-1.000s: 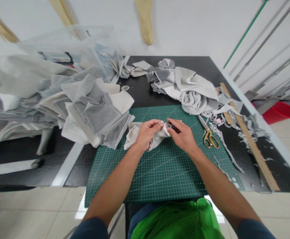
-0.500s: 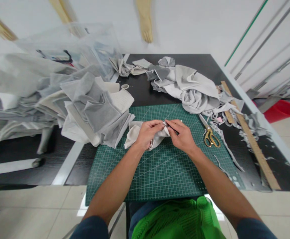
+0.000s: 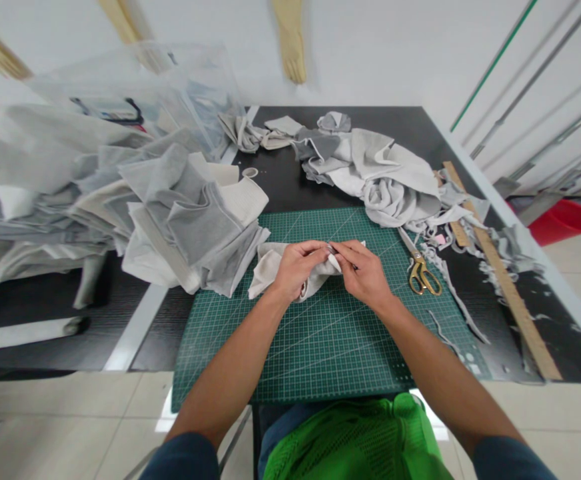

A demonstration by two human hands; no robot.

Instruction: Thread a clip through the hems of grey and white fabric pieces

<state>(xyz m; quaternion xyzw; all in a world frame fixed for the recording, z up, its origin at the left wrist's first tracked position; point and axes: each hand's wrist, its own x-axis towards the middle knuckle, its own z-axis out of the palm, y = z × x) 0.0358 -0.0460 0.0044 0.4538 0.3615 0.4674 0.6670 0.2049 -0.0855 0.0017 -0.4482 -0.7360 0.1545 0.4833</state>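
Observation:
My left hand (image 3: 294, 270) is closed around a light grey piece of cloth (image 3: 266, 268), bunched above the green cutting mat (image 3: 330, 353). Its thumb and fingers pinch a fold of the cloth. Close beside it, my right hand (image 3: 364, 270) is closed on a small dark tool with a metal tip (image 3: 331, 249); the fingers cover most of it, so its kind cannot be made out. That tip meets the fabric between the two hands. Gold-handled scissors (image 3: 424, 279) lie on the mat to the right of my right hand.
A high pile of grey fabric (image 3: 205, 220) covers the left side, before a clear plastic box (image 3: 135, 80). More crumpled cloth (image 3: 395, 173) lies at the back right. Fabric scraps and a wooden ruler (image 3: 510, 287) run along the right edge. A red bucket (image 3: 565, 223) stands beyond.
My right fingers have shifted slightly on the dark tool, and less of it shows. Both hands stay at the same spot on the cloth.

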